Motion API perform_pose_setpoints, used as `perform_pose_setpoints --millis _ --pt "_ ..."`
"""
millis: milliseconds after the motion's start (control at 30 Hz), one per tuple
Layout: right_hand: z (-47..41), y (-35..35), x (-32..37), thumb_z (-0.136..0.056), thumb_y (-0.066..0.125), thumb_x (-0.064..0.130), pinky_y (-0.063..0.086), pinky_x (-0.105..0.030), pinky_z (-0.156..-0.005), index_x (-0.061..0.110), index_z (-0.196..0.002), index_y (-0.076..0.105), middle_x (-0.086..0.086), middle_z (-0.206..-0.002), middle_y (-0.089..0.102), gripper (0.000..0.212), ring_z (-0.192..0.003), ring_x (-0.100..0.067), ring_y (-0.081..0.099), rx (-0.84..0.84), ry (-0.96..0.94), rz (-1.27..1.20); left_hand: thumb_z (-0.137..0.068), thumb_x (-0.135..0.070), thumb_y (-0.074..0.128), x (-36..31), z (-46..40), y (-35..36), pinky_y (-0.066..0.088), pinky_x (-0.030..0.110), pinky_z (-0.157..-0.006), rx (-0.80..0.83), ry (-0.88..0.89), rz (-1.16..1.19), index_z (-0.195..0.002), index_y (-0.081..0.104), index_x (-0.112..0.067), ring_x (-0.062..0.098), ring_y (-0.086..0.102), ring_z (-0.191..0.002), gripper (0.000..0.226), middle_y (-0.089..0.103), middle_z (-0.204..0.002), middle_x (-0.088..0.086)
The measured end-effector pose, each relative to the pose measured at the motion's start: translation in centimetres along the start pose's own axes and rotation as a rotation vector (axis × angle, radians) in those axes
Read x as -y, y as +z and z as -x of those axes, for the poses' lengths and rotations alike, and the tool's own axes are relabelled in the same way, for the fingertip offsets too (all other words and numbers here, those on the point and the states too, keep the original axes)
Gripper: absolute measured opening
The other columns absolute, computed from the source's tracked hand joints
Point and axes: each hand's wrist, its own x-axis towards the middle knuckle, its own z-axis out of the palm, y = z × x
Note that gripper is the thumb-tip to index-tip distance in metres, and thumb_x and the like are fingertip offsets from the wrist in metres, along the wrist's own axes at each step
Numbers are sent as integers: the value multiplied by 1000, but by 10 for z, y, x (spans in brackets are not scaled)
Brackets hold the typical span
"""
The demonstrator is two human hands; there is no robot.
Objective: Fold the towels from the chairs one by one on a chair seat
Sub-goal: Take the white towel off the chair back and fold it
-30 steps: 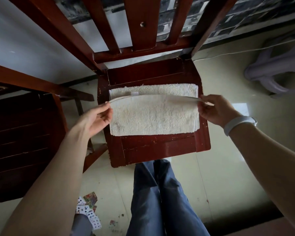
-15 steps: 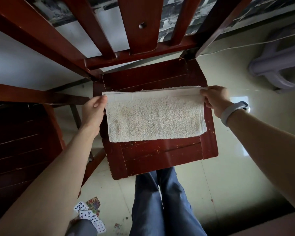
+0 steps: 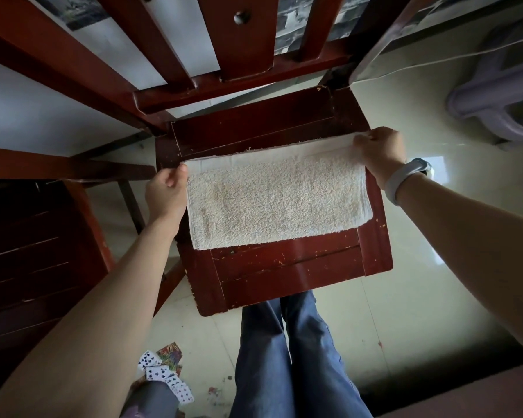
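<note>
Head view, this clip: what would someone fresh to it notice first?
Most likely the cream terry towel, folded flat across the dark red wooden chair seat at centre. The left hand and right hand each pinch one far corner of it. Low on the left, loose playing cards lie scattered on the pale tiled floor.

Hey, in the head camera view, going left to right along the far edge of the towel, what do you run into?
Dark chair at the left → left hand pinching the towel corner → cream towel on the red chair seat → right hand gripping the other corner → white wristband → purple plastic stool.
</note>
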Motion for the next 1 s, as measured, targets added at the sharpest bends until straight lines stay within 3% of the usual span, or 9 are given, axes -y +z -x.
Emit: perform_pose_setpoints --millis 67,200,267,400,633,767,833,900,1000 --pt "2 0 2 -85 42 14 22 -28 -45 10 -64 51 -8 -56 42 23 -59 -25 39 -34 -45 31 -92 -30 51 -1 1 -1 39 22 -64 -20 38 -28 -92 64 -2 9 50 -66 31 57 -70 -1" --pt "7 3 3 -93 39 21 31 -26 -64 5 -110 54 -15 -98 61 27 -87 -29 54 -108 -122 71 -94 -28 47 -4 2 5 40 31 -73 -120 81 -135 -98 61 2 31 58 -89 34 65 -96 20" --pt "7 5 3 -94 36 23 31 -28 -68 8 -113 52 -18 -108 62 28 -96 -34 56 -136 -191 126 -95 -29 44 -5 2 9 37 31 -72 -145 79 -209 -101 59 3 35 57 -96 35 64 -102 22" --pt "4 9 7 -96 31 24 30 -32 -64 10 -111 46 -18 -107 60 26 -88 -39 56 -200 -383 272 -98 -28 36 -5 2 13 38 39 -74 -157 93 -308 -105 52 4 39 54 -102 37 61 -106 26" --pt "-1 13 7 -92 33 28 34 -35 -74 10 -117 45 -17 -116 55 32 -100 -37 53 -187 -231 281 -96 -33 36 -14 5 16 36 36 -69 -180 63 -389 -108 49 -1 37 56 -99 36 60 -106 20" --pt "30 13 9 -86 40 18 28 -37 -94 11 -127 45 -14 -125 49 42 -115 -29 45 -347 -478 333 -90 -31 41 -17 32 18 32 40 -93 -300 330 -538 -125 47 -9 32 44 -118 42 49 -126 17" --pt "50 22 5 -83 42 15 21 -48 -107 11 -133 44 -19 -133 47 50 -125 -32 42 -216 -729 468 -91 -33 39 -18 52 28 23 46 -106 -174 491 -634 -136 39 -15 32 31 -133 49 37 -144 14" --pt "62 37 -2 -88 41 23 5 -62 -110 18 -142 32 -18 -149 31 55 -138 -37 26 -15 -886 683 -92 -38 35 -15 64 44 6 52 -113 5 575 -717 -144 25 -24 31 12 -142 55 17 -154 9" --pt "54 51 -13 -94 33 38 -8 -64 -106 32 -145 16 -14 -156 10 54 -142 -40 7 38 -844 768 -91 -48 27 -2 64 60 -6 58 -110 85 565 -808 -146 9 -32 34 -5 -143 60 0 -156 10"
